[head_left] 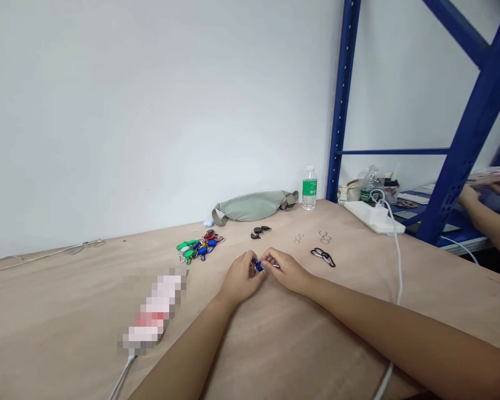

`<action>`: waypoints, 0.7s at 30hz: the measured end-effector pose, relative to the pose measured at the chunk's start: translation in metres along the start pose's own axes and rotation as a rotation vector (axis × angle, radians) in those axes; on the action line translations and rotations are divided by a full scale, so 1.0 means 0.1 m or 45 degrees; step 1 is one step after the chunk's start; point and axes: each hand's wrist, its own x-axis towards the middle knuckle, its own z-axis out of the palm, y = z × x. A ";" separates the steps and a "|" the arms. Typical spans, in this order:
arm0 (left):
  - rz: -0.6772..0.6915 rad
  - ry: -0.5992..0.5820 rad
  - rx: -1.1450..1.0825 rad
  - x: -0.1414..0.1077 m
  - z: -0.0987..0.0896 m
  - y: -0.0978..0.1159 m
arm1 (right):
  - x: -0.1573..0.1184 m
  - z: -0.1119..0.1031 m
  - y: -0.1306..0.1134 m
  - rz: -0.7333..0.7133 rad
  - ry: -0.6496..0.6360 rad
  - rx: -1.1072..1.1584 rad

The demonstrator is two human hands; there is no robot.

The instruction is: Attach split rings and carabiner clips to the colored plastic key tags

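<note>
My left hand [241, 278] is closed around a small blue item [258, 265] near the middle of the table [308, 328]. My right hand [284, 270] meets it from the right, its fingers pinched on a small metallic piece beside the blue item. To the left lies a pile of coloured clips [198, 249] in green, blue and red. Several black round pieces [258, 233] rest behind my hands. Small metal rings [325, 238] and black carabiners [324, 256] lie to the right.
A grey-green waist bag [254, 206] and a water bottle [309, 189] stand by the wall. A white power strip [373, 217] trails a cable under my right forearm. A pixelated object lies left; another person's arms show far right.
</note>
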 end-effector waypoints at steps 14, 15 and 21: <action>-0.078 -0.019 -0.016 0.00 0.02 -0.09 | 0.01 0.03 0.09 0.283 0.073 0.396; -0.109 -0.009 -0.037 0.00 0.03 -0.11 | 0.02 0.03 0.10 0.318 0.075 0.463; -0.199 -0.032 -0.206 -0.02 0.07 -0.17 | 0.05 0.05 0.19 0.448 0.065 0.675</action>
